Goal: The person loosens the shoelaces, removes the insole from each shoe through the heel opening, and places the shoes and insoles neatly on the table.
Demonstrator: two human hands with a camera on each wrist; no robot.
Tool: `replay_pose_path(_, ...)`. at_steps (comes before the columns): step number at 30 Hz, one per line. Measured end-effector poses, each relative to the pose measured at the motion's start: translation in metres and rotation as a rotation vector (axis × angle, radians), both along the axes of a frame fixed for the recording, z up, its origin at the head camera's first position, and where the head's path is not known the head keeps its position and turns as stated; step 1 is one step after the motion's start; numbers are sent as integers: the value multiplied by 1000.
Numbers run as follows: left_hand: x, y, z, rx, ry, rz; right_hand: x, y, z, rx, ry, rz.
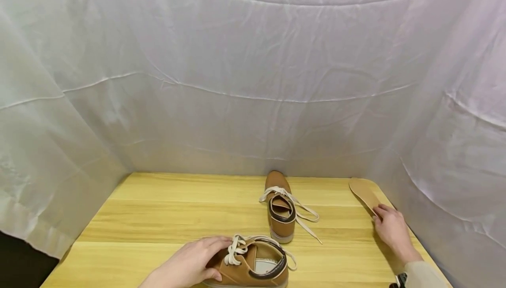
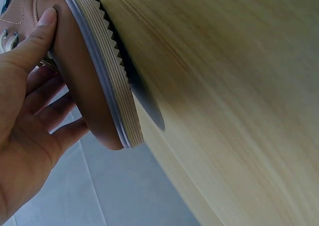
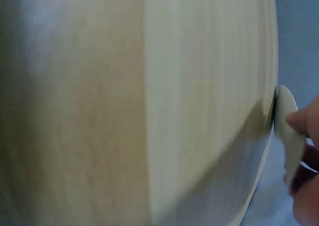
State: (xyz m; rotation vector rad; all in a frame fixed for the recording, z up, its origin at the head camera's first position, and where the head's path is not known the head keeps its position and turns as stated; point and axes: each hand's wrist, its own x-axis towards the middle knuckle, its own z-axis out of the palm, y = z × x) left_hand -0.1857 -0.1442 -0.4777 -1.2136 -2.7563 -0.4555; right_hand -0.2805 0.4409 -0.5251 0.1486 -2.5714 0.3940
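Observation:
At the near edge of the head view, my left hand (image 1: 193, 259) grips a brown lace-up shoe (image 1: 237, 275) by its toe end, the toe pointing left. In the left wrist view, the thumb presses one side of the shoe (image 2: 82, 91) and the other fingers go round the far side. Over at the right of the table, my right hand (image 1: 392, 232) pinches one end of a tan insole (image 1: 361, 190). Its far end lies towards the table's back right corner. The right wrist view shows the insole (image 3: 286, 119) between thumb and fingers, partly hidden by them.
A second brown shoe (image 1: 282, 230) stands beyond the first, toe to the back, with its cream laces (image 1: 308, 228) trailing right onto the wooden table (image 1: 158, 213). Pale grey cloth (image 1: 237, 81) hangs around the back and sides.

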Motion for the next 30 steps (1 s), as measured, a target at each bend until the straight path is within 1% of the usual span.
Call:
replay_pose_path(7,1,0,1,-3,-5,6,-2,1,-2,63,-189,15)
replay_pose_path(10,1,1,0,-2,0,6,-3,0,-2,72,-253,25)
replay_pose_path(14,1,1,0,1,1,13,-2,-2,-2,70,-296,34)
replay_pose_path(18,1,2,-1,7,16,14,-2,-3,-1,93,-329,36)
replay_pose_path(21,1,2,-1,8,35,11,-1,-4,1,81,-380,13)
replay_pose_path(24,1,2,-1,8,47,7,1,-4,5,43,-441,-17)
replay_pose_path(25,1,2,-1,7,41,8,2,-4,6,34,-449,-21)
replay_pose_path(27,1,1,-1,6,31,13,3,-7,9,20,-432,-15)
replay_pose_path(28,1,1,-1,6,24,16,3,-9,10,12,-409,-7)
replay_pose_path(30,1,0,-2,4,8,25,5,-15,13,-8,-327,18)
